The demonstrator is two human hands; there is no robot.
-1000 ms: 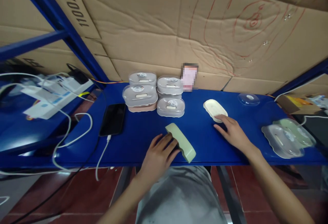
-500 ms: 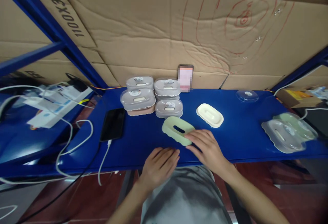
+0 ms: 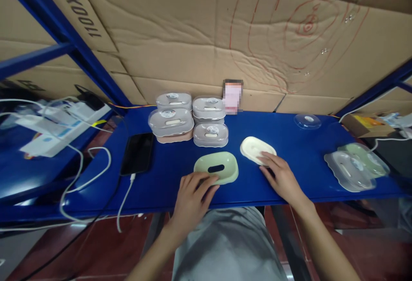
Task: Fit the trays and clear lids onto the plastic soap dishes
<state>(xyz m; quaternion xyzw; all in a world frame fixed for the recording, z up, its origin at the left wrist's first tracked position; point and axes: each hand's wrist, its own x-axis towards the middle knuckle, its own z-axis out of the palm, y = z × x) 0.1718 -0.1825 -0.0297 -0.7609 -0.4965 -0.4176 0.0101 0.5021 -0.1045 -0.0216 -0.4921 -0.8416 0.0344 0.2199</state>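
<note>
Green soap dish (image 3: 216, 168): lies flat on the blue shelf (image 3: 299, 173), slot facing up, near the front edge and just in front of the stack of lidded boxes (image 3: 189, 120). My left hand (image 3: 190, 197) rests at its near rim, fingers (image 3: 206, 181) spread and loosely extended, tips touching the dish's front edge; nothing gripped. My right hand (image 3: 280, 177) lies palm down to the right, fingers loosely open, fingertips resting on the near edge of the cream dish (image 3: 256, 149); it is not lifted. Cream dish sits just beside the green one, slightly further back, the two apart. Black phone (image 3: 137, 152) with a white cable lies to the left on the shelf. Clear lid (image 3: 307, 121) sits at the back right; a clear-lidded pale green tray pair (image 3: 355, 167) sits at the far right edge. Cardboard (image 3: 225, 28) lines the back.
</note>
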